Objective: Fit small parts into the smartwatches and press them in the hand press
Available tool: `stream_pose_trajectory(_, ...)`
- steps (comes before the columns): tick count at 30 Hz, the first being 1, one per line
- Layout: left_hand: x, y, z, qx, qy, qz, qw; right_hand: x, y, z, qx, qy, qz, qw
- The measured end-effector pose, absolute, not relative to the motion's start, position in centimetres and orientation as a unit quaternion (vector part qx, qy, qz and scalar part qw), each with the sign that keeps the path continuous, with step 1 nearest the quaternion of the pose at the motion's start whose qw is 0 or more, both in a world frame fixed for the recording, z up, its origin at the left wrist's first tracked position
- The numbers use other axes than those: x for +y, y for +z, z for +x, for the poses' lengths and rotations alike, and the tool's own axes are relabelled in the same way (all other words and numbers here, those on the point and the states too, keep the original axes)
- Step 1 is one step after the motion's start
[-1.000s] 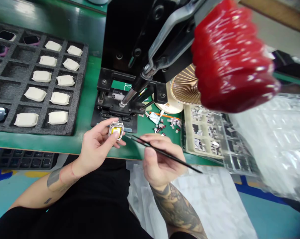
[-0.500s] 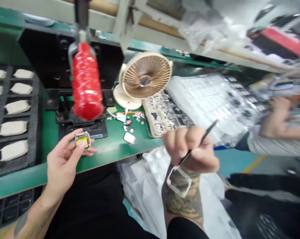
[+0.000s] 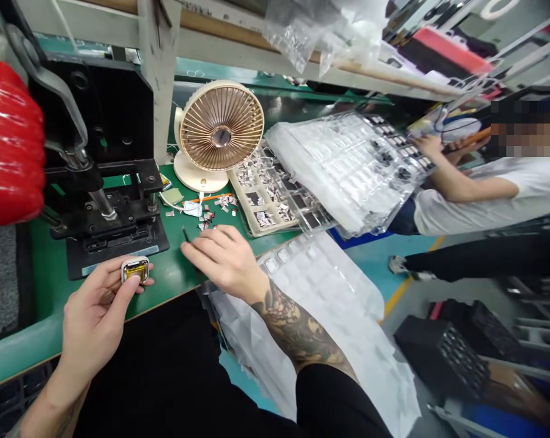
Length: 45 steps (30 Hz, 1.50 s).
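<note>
My left hand point(image 3: 97, 310) pinches a small square watch case point(image 3: 135, 270) with a yellow part inside, held just above the green bench point(image 3: 38, 286). My right hand point(image 3: 224, 258) rests palm down at the bench's front edge, fingers curled around thin black tweezers point(image 3: 186, 235) whose tip pokes out toward the scattered scraps point(image 3: 211, 216). A black hand press point(image 3: 106, 176) with a red-wrapped lever handle point(image 3: 8, 143) stands just behind my left hand.
A small beige fan point(image 3: 220, 131) stands behind the scraps. A beige tray of small parts point(image 3: 275, 204) and stacked clear blister trays point(image 3: 352, 164) lie to the right. A seated person in a white shirt point(image 3: 489, 194) works at far right. Black foam tray point(image 3: 1, 280) at left edge.
My view swung right. My right hand came down from mid-air by my lap onto the bench edge with the tweezers. My left hand kept hold of the watch case.
</note>
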State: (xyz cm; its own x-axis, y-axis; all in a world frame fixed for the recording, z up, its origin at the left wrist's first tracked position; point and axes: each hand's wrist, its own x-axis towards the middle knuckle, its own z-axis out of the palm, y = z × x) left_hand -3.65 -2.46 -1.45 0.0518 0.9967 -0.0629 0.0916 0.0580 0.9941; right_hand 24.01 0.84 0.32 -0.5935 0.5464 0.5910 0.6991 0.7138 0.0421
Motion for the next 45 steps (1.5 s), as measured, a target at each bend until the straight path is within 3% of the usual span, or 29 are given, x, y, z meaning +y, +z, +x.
stream_pose_trajectory(4,-2.5,-1.3,-3.8,0.527,0.446,0.530,0.492,1.8,-0.5,22.7,-0.905,-0.130,-0.375,0.153)
stream_pose_trajectory(10,-2.7,-1.2,-3.7,0.527,0.448,0.528,0.493,2.3,2.6,31.2,-0.787,-0.107,-0.579,0.183)
stream_pose_trajectory(13,-2.7,-1.2,-3.6,0.528,0.446,0.526,0.495,2.4,4.5,36.0,-0.722,-0.048,-0.675,0.143)
stream_pose_trajectory(18,-2.6,-1.6,-3.7,0.527,0.445,0.533,0.490,2.9,4.4,37.8,-0.700,-0.010,-0.709,0.083)
stream_pose_trajectory(28,-2.6,-1.8,-3.9,0.529,0.439,0.540,0.485,3.8,1.4,36.8,-0.653,0.038,-0.733,0.188)
stream_pose_trajectory(36,-2.6,-1.8,-4.0,0.537,0.429,0.540,0.486,3.2,2.2,37.2,-0.647,0.040,-0.724,0.236)
stream_pose_trajectory(45,-2.6,-2.0,-4.0,0.539,0.428,0.557,0.465,3.9,2.4,36.9,-0.669,0.069,-0.718,0.180)
